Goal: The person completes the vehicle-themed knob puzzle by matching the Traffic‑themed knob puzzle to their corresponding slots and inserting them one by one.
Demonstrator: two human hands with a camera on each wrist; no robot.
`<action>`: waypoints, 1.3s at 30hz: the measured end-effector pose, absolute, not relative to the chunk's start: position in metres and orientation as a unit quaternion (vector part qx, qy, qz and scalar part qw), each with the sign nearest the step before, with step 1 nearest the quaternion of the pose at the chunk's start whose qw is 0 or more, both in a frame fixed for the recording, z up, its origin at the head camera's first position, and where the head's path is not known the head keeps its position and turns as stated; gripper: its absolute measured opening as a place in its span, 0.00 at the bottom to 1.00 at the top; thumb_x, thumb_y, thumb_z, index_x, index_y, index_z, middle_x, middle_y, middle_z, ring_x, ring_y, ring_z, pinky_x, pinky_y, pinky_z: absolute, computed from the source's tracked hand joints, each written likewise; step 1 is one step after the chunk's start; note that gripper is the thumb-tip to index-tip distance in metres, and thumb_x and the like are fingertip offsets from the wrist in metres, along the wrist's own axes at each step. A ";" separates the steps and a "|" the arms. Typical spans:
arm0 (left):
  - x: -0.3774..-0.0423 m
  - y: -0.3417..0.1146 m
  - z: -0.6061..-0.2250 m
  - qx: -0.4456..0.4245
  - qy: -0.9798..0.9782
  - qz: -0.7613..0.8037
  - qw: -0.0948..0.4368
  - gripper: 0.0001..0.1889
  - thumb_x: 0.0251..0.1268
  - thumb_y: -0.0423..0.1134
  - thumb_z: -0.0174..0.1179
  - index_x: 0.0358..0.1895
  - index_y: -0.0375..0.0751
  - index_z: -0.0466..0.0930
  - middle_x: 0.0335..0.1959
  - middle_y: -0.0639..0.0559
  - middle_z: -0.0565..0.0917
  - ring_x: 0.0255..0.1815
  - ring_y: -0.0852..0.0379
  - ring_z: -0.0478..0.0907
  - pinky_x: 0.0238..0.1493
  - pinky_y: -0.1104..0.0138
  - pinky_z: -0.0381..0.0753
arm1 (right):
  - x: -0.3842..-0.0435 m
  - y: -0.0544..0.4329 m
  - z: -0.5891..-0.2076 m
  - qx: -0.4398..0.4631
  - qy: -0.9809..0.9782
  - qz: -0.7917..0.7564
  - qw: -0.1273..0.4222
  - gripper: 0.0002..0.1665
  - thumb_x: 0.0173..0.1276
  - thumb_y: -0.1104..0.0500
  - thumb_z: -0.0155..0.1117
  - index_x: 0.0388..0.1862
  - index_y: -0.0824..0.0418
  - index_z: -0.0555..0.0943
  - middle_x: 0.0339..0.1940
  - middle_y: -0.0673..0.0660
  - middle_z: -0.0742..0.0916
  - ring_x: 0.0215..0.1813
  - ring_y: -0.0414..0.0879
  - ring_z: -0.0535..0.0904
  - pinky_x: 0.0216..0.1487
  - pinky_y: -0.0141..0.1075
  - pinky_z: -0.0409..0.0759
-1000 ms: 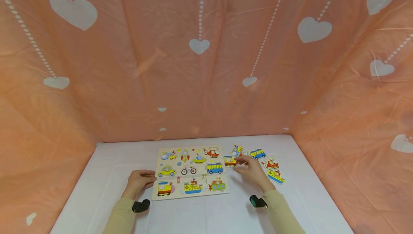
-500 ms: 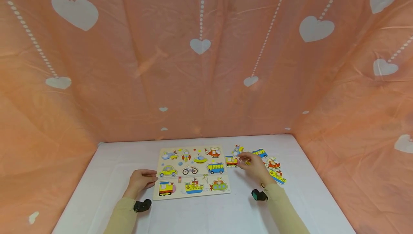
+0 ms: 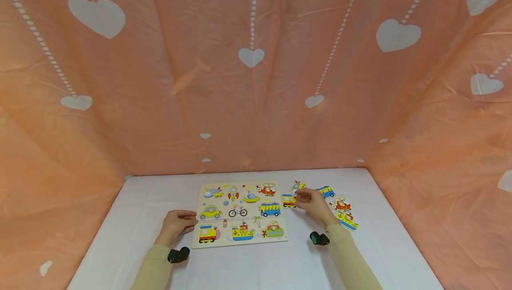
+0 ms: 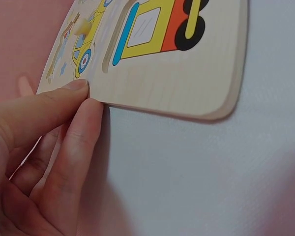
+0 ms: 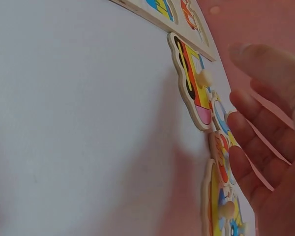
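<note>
While your left hand point(image 3: 176, 224) pinches the pale wooden board point(image 4: 152, 93), the yellow-red wooden train point(image 3: 288, 200) lies just left of your relaxed, empty-fingered right hand point(image 3: 314, 203).

At right, a bare right hand point(image 3: 314, 203) hides part of a blue-and-yellow, bus-shaped wooden piece point(image 3: 327, 192); both beige sleeves point(image 3: 352, 259) run off the head view's near edge. The left-wrist frame crops a pale wooden board point(image 4: 157, 93) and its yellow-and-red train picture point(image 4: 155, 29).

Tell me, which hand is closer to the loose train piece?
Right. The right hand is just beside the train piece; the left hand is across the puzzle board, touching its left edge.
</note>
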State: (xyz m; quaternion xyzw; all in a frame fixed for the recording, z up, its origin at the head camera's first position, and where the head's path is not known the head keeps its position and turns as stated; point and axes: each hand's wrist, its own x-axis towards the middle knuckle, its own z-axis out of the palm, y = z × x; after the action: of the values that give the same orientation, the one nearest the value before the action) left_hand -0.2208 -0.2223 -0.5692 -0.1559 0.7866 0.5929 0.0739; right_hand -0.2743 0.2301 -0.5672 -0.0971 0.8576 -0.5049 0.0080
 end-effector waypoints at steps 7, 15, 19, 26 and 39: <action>-0.220 -0.224 -0.571 -0.154 0.791 0.588 0.071 0.17 0.55 0.25 0.65 0.49 0.23 0.78 0.32 0.44 0.82 0.29 0.56 0.81 0.33 0.65 0.85 | -0.279 0.227 -0.572 -0.084 0.854 -0.513 0.013 0.23 0.53 0.64 0.75 0.49 0.66 0.81 0.37 0.55 0.85 0.40 0.46 0.79 0.38 0.32 0.81; -0.220 -0.224 -0.571 -0.153 0.792 0.587 0.071 0.16 0.56 0.25 0.65 0.49 0.23 0.78 0.33 0.43 0.82 0.29 0.56 0.81 0.34 0.65 0.85 | -0.283 0.223 -0.577 -0.085 0.859 -0.504 0.007 0.22 0.54 0.64 0.75 0.48 0.66 0.81 0.37 0.53 0.84 0.39 0.45 0.79 0.40 0.32 0.80; -0.221 -0.224 -0.572 -0.155 0.792 0.587 0.070 0.16 0.56 0.26 0.65 0.49 0.24 0.79 0.33 0.43 0.82 0.29 0.56 0.81 0.33 0.65 0.85 | -0.282 0.221 -0.579 -0.082 0.863 -0.499 0.001 0.22 0.54 0.64 0.75 0.49 0.66 0.82 0.38 0.53 0.84 0.41 0.46 0.78 0.42 0.33 0.79; -0.222 -0.225 -0.572 -0.152 0.792 0.587 0.071 0.16 0.56 0.25 0.65 0.49 0.23 0.78 0.33 0.43 0.82 0.29 0.56 0.81 0.33 0.65 0.85 | -0.284 0.220 -0.585 -0.077 0.866 -0.494 -0.007 0.22 0.53 0.65 0.75 0.49 0.64 0.82 0.39 0.51 0.85 0.41 0.44 0.78 0.43 0.34 0.78; -0.223 -0.222 -0.573 -0.156 0.784 0.596 0.072 0.16 0.56 0.25 0.65 0.48 0.23 0.79 0.33 0.42 0.82 0.29 0.55 0.82 0.32 0.65 0.85 | -0.285 0.218 -0.591 -0.070 0.885 -0.461 -0.027 0.16 0.53 0.62 0.76 0.43 0.59 0.85 0.35 0.48 0.84 0.40 0.43 0.76 0.43 0.37 0.76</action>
State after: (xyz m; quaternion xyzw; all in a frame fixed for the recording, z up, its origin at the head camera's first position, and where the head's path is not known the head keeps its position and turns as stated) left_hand -0.2226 -0.2220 -0.5730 -0.1564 0.7840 0.5964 0.0718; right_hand -0.2850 0.2185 -0.5910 -0.0696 0.8845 -0.4605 -0.0266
